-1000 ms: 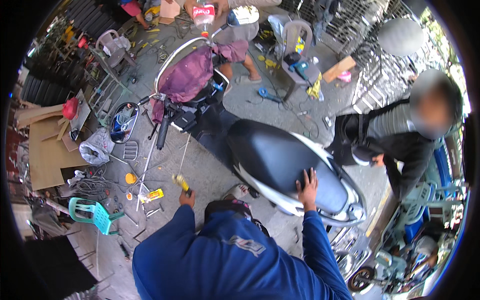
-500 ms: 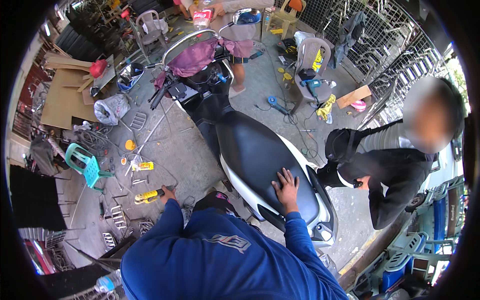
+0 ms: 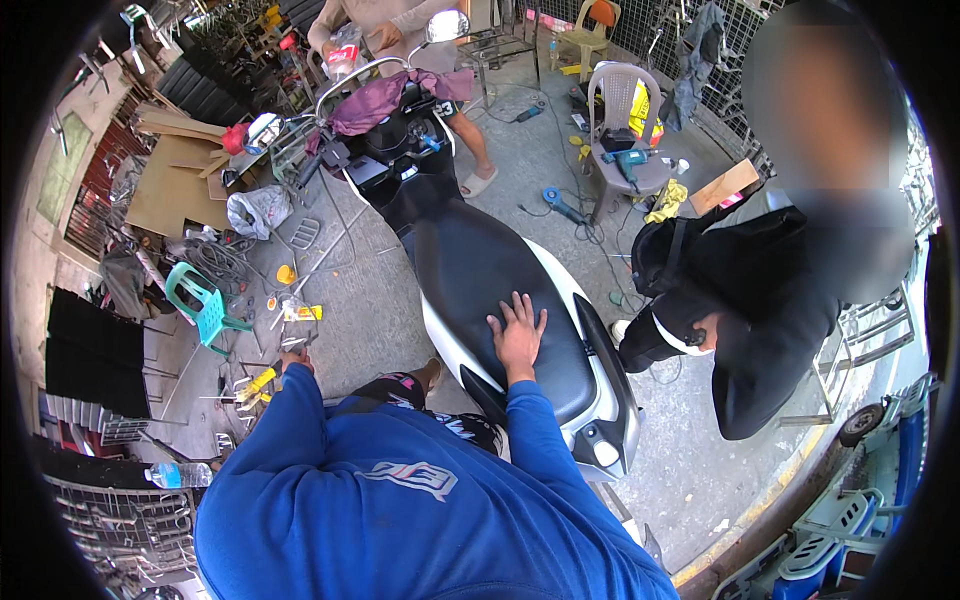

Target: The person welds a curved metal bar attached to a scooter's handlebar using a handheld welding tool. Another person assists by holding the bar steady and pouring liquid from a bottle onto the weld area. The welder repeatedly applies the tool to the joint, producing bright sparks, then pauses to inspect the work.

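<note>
My right hand (image 3: 518,338) lies flat with fingers spread on the black seat (image 3: 480,262) of a white-and-black scooter (image 3: 440,318). Out to the left, low over the floor, my left hand (image 3: 295,359) has its fingers curled closed. Whatever they hold is too small and unclear to name. A yellow tool (image 3: 258,384) is just below and left of that hand; whether the hand touches it is unclear. Purple cloth (image 3: 362,116) drapes the scooter's handlebars.
At the right, a person in black (image 3: 735,270) stands beside the scooter's rear; another person (image 3: 400,25) is beyond its front. A grey chair (image 3: 630,175) bears a teal drill (image 3: 627,163). A blue grinder (image 3: 565,205), cords, a green chair (image 3: 212,318) and metal rods surround the scooter.
My view has shifted. My left hand no longer visibly grips the yellow tool's dark handle. My right hand stays on the seat. The person in black looks nearer and leans differently.
</note>
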Action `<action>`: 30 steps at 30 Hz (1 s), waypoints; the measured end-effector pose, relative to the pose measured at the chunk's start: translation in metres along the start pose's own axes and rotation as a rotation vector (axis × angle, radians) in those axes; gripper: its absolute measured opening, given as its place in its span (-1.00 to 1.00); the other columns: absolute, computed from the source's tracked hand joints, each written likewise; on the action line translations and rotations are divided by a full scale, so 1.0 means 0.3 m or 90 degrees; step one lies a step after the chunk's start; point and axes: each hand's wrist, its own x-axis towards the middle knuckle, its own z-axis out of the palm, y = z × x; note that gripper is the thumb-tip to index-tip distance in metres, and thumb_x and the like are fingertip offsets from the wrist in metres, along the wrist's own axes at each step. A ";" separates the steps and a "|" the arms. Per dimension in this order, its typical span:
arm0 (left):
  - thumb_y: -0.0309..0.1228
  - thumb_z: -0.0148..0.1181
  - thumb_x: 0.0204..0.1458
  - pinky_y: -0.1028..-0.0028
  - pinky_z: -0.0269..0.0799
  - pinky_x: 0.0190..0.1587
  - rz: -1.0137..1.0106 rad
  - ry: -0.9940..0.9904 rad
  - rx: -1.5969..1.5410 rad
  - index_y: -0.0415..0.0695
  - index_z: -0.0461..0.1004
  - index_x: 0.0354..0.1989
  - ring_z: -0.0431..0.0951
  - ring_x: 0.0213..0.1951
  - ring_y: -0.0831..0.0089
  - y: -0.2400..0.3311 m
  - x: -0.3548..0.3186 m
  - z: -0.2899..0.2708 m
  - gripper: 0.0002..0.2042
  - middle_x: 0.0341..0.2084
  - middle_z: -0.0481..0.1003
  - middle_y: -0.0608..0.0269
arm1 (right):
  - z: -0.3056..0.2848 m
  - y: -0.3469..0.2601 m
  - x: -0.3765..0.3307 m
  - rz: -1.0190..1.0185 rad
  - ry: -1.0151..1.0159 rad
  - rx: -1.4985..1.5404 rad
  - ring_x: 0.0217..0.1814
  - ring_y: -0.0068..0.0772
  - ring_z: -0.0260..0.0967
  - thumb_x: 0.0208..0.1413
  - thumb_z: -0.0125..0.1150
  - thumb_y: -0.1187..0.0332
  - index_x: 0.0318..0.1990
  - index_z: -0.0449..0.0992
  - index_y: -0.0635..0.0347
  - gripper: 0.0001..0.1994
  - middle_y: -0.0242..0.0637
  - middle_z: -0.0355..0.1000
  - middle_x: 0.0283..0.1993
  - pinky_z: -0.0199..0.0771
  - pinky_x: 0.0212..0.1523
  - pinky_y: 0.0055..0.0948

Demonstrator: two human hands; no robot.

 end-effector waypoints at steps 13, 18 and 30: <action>0.07 -0.11 0.41 0.28 0.49 -0.07 0.030 -0.001 -0.049 0.10 0.27 0.40 0.75 -0.20 0.22 0.156 -0.119 -0.137 -0.49 0.13 0.56 0.32 | -0.002 0.027 -0.013 -0.020 0.055 0.105 0.68 -0.28 0.02 0.36 0.18 0.04 0.14 0.68 -0.04 -0.64 -0.43 0.42 0.44 -0.36 0.67 0.17; 0.08 -0.04 0.40 0.22 0.53 -0.07 -0.015 0.014 -0.033 0.08 0.27 0.38 0.76 -0.23 0.22 0.175 -0.161 -0.175 -0.49 0.09 0.58 0.26 | 0.014 0.039 -0.019 -0.035 0.093 0.122 0.65 -0.28 0.08 0.37 0.18 0.13 0.07 0.70 -0.02 -0.71 -0.43 0.49 0.37 -0.36 0.67 0.16; 0.11 0.03 0.37 0.18 0.61 -0.19 0.036 -0.023 -0.017 0.15 0.28 0.38 0.76 -0.23 0.10 0.271 -0.153 -0.310 -0.48 0.18 0.52 0.19 | 0.023 0.048 -0.022 -0.032 0.115 0.169 0.60 -0.29 0.18 0.32 0.17 0.29 0.04 0.72 0.00 -0.74 -0.46 0.57 0.27 -0.36 0.68 0.15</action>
